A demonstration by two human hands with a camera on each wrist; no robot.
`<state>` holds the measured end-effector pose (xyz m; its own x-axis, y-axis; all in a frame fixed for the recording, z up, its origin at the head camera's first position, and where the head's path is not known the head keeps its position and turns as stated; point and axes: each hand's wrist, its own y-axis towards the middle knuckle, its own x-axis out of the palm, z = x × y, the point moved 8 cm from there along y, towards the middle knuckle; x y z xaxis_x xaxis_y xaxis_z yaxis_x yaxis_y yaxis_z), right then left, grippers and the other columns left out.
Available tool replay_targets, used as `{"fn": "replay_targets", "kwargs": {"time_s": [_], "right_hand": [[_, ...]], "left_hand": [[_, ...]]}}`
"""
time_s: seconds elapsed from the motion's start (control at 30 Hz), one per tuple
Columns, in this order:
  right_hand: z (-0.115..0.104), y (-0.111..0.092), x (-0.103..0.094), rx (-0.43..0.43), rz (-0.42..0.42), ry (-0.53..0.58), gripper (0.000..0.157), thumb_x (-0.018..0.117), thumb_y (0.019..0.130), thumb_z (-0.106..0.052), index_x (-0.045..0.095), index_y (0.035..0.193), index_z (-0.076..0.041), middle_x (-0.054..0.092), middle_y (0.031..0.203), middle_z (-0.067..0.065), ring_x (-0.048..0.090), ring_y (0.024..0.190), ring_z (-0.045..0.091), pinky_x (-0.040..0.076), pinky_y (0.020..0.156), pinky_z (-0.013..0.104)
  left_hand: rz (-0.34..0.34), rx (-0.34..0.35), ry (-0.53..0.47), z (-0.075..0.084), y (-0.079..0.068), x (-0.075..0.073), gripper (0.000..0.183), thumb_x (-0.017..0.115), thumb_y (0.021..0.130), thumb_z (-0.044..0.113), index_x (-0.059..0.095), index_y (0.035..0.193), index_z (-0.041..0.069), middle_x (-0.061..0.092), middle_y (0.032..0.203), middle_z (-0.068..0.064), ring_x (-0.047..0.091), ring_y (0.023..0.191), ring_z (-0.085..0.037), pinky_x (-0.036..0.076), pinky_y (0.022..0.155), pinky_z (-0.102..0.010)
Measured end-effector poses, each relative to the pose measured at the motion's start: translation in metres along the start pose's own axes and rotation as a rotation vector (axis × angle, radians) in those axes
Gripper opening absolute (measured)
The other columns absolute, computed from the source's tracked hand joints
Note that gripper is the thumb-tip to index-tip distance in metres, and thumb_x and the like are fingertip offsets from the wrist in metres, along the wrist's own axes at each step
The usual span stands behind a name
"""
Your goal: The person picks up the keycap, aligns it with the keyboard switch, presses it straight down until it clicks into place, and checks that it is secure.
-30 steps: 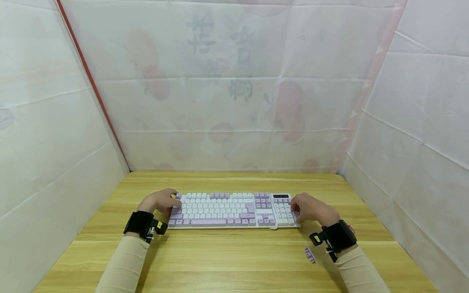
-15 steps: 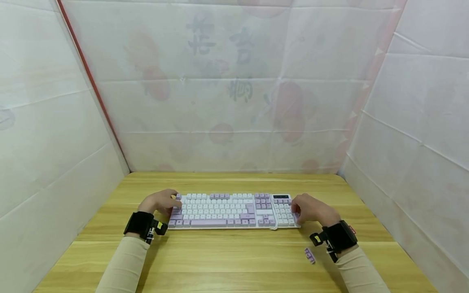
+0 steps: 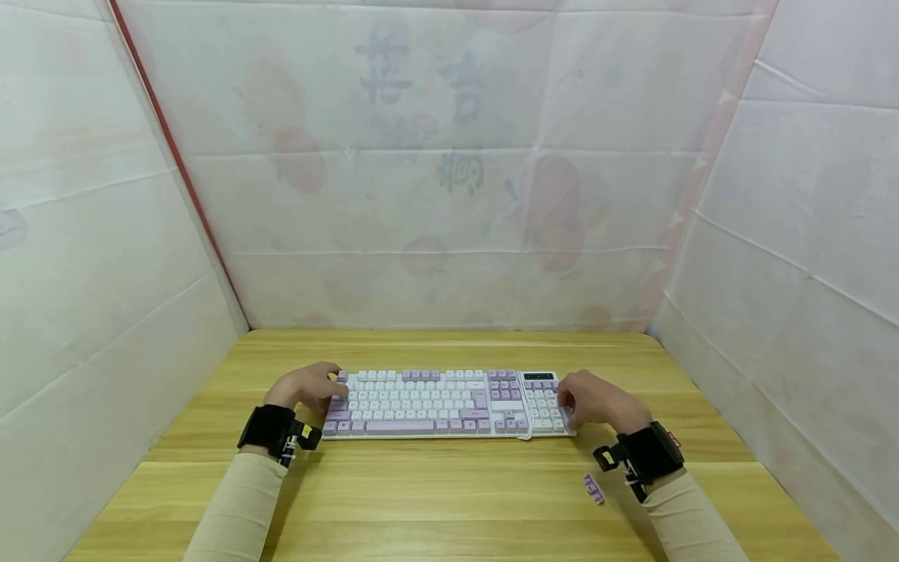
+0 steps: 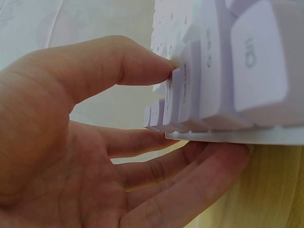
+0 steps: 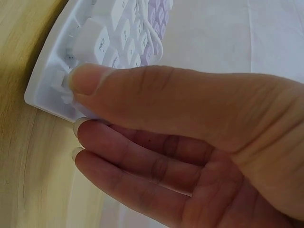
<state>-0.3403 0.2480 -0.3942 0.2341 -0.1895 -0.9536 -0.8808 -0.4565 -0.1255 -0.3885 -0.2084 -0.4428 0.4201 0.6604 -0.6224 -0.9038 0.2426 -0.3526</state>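
Observation:
A white and purple keyboard lies across the wooden table, its white cable folded over the keys near the number pad. At its left end my left hand grips the edge; the left wrist view shows the thumb on the purple keys and the fingers under the rim. My right hand holds the other end. In the right wrist view, its thumb presses on the corner beside a bare key socket, with the fingers against the side and partly hidden. Nearer me lies a small long purple piece, perhaps a keycap.
The wooden table has pale cloth walls at its back and both sides. A red strip runs down the left corner. Black straps with small cameras sit on both wrists.

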Motion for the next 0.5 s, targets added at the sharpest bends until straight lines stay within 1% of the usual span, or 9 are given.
{"fn": "replay_targets", "kwargs": {"time_s": [0.23, 0.5], "right_hand": [[0.0018, 0.0007, 0.0023, 0.001, -0.003, 0.003, 0.024, 0.088, 0.07, 0.0, 0.071, 0.086, -0.007, 0.066, 0.081, 0.002, 0.052, 0.072, 0.011, 0.047, 0.066, 0.025], [0.0013, -0.0005, 0.0014, 0.0, -0.002, 0.014, 0.025, 0.089, 0.07, 0.0, 0.071, 0.086, -0.007, 0.066, 0.081, 0.003, 0.053, 0.072, 0.01, 0.048, 0.066, 0.025]], "left_hand": [[0.006, 0.002, 0.015, -0.0006, 0.0012, -0.0003, 0.077, 0.067, 0.092, 0.02, 0.033, 0.153, -0.012, 0.048, 0.143, -0.035, 0.066, 0.102, -0.033, 0.063, 0.083, -0.045], [0.003, 0.006, 0.003, 0.0018, -0.0014, 0.0, 0.076, 0.067, 0.092, 0.019, 0.033, 0.153, -0.013, 0.048, 0.143, -0.036, 0.067, 0.102, -0.034, 0.063, 0.083, -0.046]]}}
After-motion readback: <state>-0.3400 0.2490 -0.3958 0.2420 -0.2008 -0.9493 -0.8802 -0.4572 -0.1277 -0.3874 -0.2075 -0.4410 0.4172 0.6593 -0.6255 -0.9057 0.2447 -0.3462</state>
